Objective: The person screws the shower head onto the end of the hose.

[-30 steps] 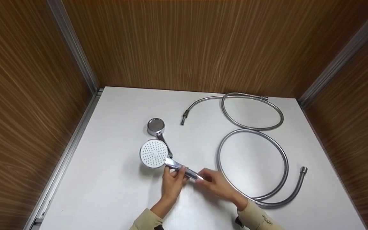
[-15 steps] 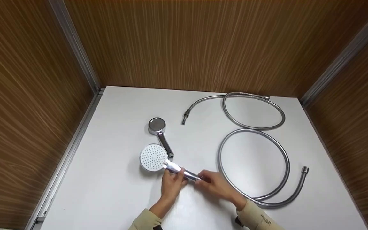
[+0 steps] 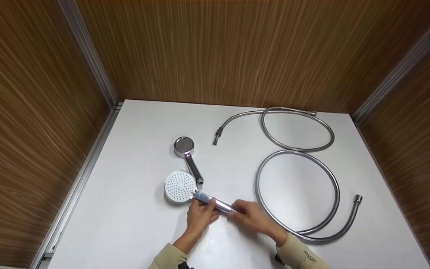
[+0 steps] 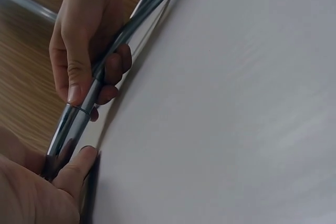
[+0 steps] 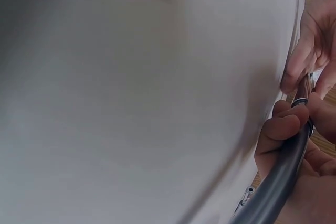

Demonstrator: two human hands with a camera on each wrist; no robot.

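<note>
A large chrome hand shower (image 3: 180,186) with a round white face is held in my left hand (image 3: 199,216), whose fingers and thumb grip its handle. At the handle's lower end my right hand (image 3: 251,216) pinches the end of the smooth grey shower hose (image 5: 283,169). In the left wrist view the hose end meets the chrome handle (image 4: 68,121) in one line; whether the thread is engaged cannot be seen. My right fingers (image 5: 281,129) curl round the hose near this joint. Just behind lies a smaller chrome hand shower (image 3: 184,145), its handle pointing toward the held one.
The grey hose lies in a wide loop (image 3: 338,186) on the right, its free end fitting (image 3: 358,198) near the right edge. A thinner metal hose (image 3: 274,144) is coiled behind it. Wood-grain panels (image 3: 215,52) enclose the white table (image 3: 125,179) at back and sides.
The large hand shower's head has dropped slightly toward me, uncovering more of the smaller shower's handle. Both hands keep their hold at the joint, with only small shifts.
</note>
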